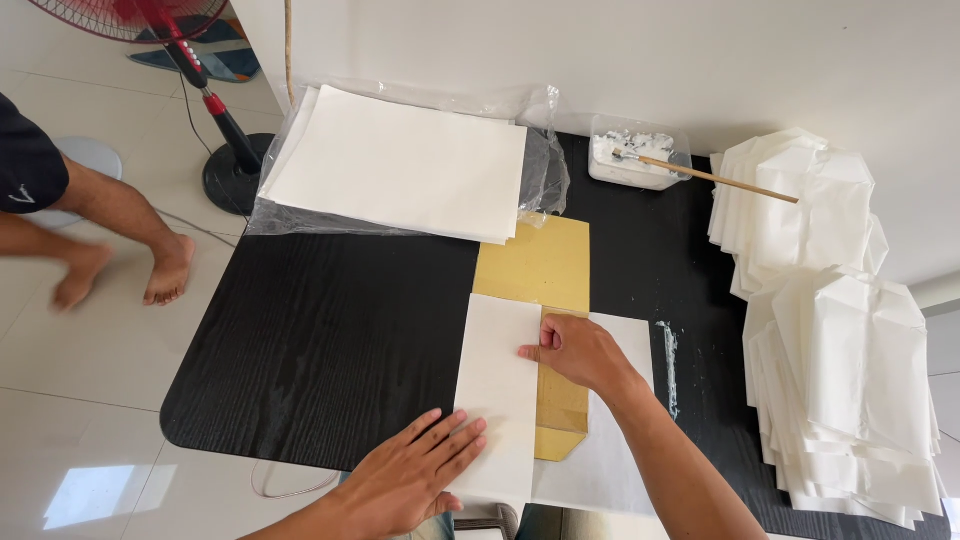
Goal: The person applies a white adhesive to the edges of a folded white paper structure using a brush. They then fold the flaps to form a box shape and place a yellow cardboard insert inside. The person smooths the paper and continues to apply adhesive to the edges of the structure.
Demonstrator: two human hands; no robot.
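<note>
With the left hand (pixel 415 475) lying flat on the folded paper (pixel 497 390) at the desk (pixel 330 330) front, the right hand's (pixel 580 352) loosely curled fingers should press its edge squarely against the gold card (pixel 548 272).

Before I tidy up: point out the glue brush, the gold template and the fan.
glue brush (pixel 720 178), head view, wooden handle.
gold template (pixel 535 265), head view, bare upper part.
fan (pixel 222 125), head view, black pole.

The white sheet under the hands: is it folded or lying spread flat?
Partly folded. The white sheet's left flap lies over the yellow template, pressed by the left hand; the right hand holds its edge. The right side lies flat.
</note>
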